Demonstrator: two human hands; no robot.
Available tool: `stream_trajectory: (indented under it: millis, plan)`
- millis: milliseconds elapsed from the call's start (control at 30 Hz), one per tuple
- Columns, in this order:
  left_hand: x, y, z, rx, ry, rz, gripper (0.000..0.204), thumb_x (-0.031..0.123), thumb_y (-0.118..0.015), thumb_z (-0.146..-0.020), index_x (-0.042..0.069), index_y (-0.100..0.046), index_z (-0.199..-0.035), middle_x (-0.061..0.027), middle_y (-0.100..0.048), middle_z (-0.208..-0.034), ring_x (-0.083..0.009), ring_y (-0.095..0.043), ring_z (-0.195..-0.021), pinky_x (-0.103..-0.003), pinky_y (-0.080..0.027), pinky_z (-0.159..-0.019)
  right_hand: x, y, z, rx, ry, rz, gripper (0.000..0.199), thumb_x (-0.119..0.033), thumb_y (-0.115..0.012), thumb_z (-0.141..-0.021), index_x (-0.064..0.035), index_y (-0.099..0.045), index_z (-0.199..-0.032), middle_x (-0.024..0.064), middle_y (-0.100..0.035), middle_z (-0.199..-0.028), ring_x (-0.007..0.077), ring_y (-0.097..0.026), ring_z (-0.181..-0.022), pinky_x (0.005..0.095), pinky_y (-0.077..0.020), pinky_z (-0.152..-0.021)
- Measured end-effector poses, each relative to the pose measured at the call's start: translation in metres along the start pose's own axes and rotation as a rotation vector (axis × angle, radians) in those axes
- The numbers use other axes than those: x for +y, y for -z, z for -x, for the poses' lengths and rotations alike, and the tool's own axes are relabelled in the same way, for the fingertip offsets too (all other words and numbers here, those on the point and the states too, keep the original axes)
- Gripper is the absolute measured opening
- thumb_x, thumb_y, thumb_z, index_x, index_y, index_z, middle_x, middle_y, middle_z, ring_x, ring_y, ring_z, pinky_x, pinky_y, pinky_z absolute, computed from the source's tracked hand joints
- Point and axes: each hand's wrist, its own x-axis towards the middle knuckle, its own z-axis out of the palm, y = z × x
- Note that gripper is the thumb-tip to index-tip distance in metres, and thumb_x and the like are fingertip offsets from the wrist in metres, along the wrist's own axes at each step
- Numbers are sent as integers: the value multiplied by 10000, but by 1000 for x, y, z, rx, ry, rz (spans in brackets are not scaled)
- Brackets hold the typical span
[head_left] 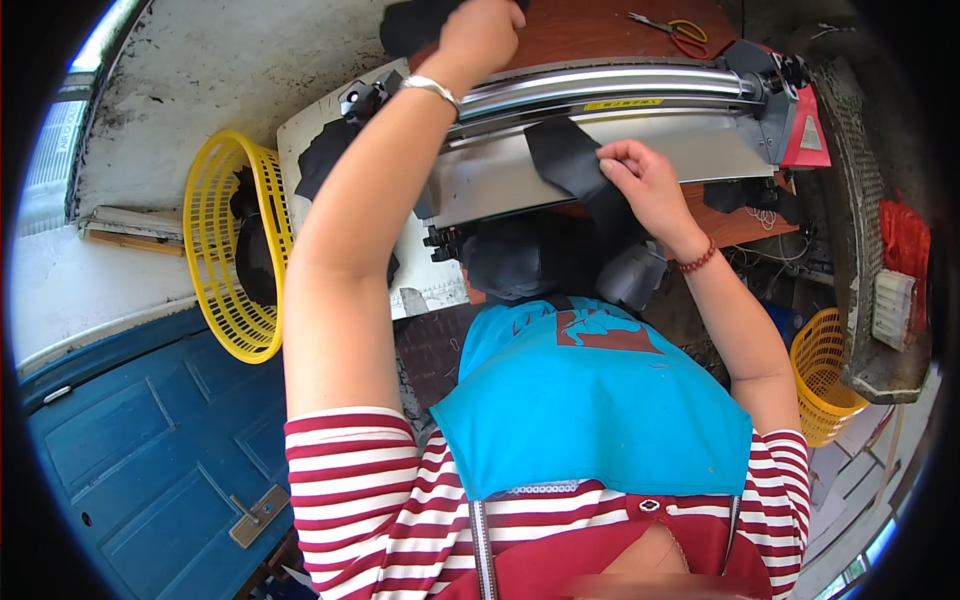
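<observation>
A thin black sheet piece [562, 158], cut to an angular shape and leather-like, lies on the sloping metal plate [490, 180] of a roller machine. My right hand [648, 190] pinches its right edge between thumb and fingertips. Beyond the machine's long steel roller [610, 88], my left hand [482, 38] reaches over the reddish-brown tabletop, beside dark sheet material [412, 28]. Its fingers are partly hidden and run to the picture's upper edge, so their grip is unclear. More black pieces [510, 258] hang below the plate, close to my blue apron [600, 420].
Scissors with orange and red handles [685, 38] lie behind the roller. A yellow basket [272, 330] holding dark pieces stands left, above a blue door [150, 430]. Another yellow basket [815, 425] is at right. Black pieces [322, 155] rest by the machine's left end.
</observation>
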Motion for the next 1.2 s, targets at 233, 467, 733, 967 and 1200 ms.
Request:
stream_trajectory:
  millis: [233,467,733,967,1200]
  plan:
    - [-11,-31,-4,-628,306,140,484,417,-741,-796,-30,-775,-979,-231,-747,-1032,-346,-717,-983,-399,-549,-879,0,7,-38,122,113,326,194,-143,-707,-924,-10,-692,-1064,118,-735,-941,205,-701,-832,334,-541,-768]
    - [-13,-27,-18,-363,568,245,363,267,-727,-829,-8,-747,-1064,-188,-762,-954,-284,-744,-874,-379,-583,-784,-12,27,11,310,339,692,134,-133,-736,-907,-58,-690,-1008,89,-722,-870,250,-692,-686,338,-541,-638]
    - [10,96,-56,-114,657,679,45,64,-654,-871,40,-617,-879,-53,-562,-803,-209,-562,-673,-351,-497,-563,57,-52,64,-256,444,578,273,-175,-778,-847,-61,-693,-1079,107,-667,-958,270,-674,-840,398,-546,-726]
    - [1,180,-13,12,462,652,536,-3,-623,-896,77,-476,-1405,-112,-614,-981,-183,-589,-709,-329,-506,-564,80,-97,52,-227,401,901,340,-285,-752,-856,-82,-693,-1122,109,-624,-1100,318,-599,-1051,448,-462,-916]
    - [-28,237,-3,188,339,180,675,-81,-589,-891,50,-409,-1529,-163,-674,-1100,-176,-610,-657,-324,-501,-519,87,-93,52,-224,577,762,129,-208,-746,-845,-127,-705,-936,75,-622,-965,301,-605,-977,439,-454,-872]
